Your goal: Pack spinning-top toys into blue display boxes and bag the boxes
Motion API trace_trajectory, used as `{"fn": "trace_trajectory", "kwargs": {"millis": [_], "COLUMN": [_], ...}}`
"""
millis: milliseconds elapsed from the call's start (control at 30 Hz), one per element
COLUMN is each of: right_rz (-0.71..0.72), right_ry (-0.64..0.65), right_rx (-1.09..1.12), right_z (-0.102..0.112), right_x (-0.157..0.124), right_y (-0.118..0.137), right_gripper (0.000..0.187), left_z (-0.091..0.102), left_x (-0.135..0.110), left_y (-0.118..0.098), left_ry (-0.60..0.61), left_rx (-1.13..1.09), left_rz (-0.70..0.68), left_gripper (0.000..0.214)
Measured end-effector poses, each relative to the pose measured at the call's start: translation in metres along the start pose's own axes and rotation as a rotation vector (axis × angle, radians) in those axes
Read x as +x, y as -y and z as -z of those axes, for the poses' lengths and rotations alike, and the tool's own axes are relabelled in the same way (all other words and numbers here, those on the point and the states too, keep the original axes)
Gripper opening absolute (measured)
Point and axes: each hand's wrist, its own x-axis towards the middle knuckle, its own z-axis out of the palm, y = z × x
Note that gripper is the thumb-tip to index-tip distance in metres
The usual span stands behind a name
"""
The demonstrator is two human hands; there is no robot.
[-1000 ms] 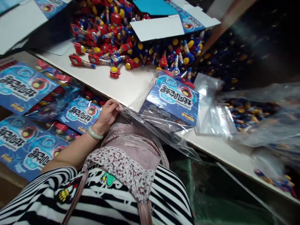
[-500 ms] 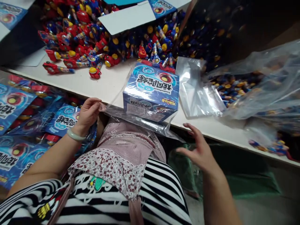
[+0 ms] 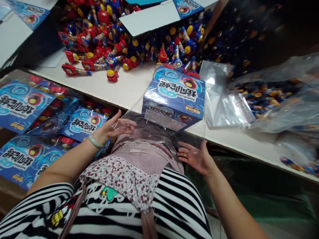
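A blue printed box point(image 3: 174, 96) sits inside a clear plastic bag point(image 3: 159, 129) at the table's front edge. The bag's loose end hangs toward my apron. My left hand point(image 3: 118, 127) lies at the left side of that loose end, palm up and fingers stretched out. On the other side, my right hand point(image 3: 194, 156) is at the film's right edge with its fingers spread. Both hands seem to touch the thin film, though the exact contact is hard to make out. Neither one grips it.
Red and blue toys point(image 3: 99, 39) are heaped at the back of the white table point(image 3: 119, 91). Flat clear bags point(image 3: 224, 99) lie right of the box, beside a large plastic sack point(image 3: 281, 103) of small parts. Several packed blue boxes point(image 3: 22, 106) stand at the left.
My left hand has let go of the bag's edge and opened. My right hand has come inward to the film. The view has shifted, so the table appears farther right.
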Motion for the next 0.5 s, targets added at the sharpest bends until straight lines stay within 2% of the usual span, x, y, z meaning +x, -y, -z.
{"fn": "trace_trajectory", "kwargs": {"millis": [33,100,133,200,300,400,500], "right_rz": [0.008,0.146,0.222,0.328,0.414,0.455,0.460], "right_ry": [0.008,-0.039,-0.057,-0.054,-0.008,0.020,-0.050], "right_rx": [0.069,0.172,0.195,0.189,0.100,-0.059,-0.280], "right_z": [-0.006,-0.011,-0.009,0.000,0.018,0.030,0.036], "right_x": [0.005,0.012,0.015,0.024,0.043,0.058,0.061], "right_y": [0.004,0.007,0.005,-0.004,-0.016,-0.017,-0.009], "right_gripper": [0.088,0.072,0.067,0.068,0.077,0.081,0.077], "left_z": [-0.008,-0.020,-0.024,-0.024,-0.011,0.008,0.023], "left_x": [0.007,0.014,0.015,0.020,0.032,0.046,0.053], "left_y": [-0.001,-0.003,-0.003,0.000,0.004,0.003,-0.009], "left_ry": [-0.007,-0.062,-0.081,-0.092,-0.086,-0.073,-0.111], "left_rx": [-0.063,-0.155,-0.175,-0.171,-0.113,-0.036,0.093], "left_rz": [-0.048,-0.186,-0.241,-0.302,-0.348,-0.352,-0.342], "left_gripper": [0.061,0.048,0.053,0.068,0.077,0.079,0.073]}}
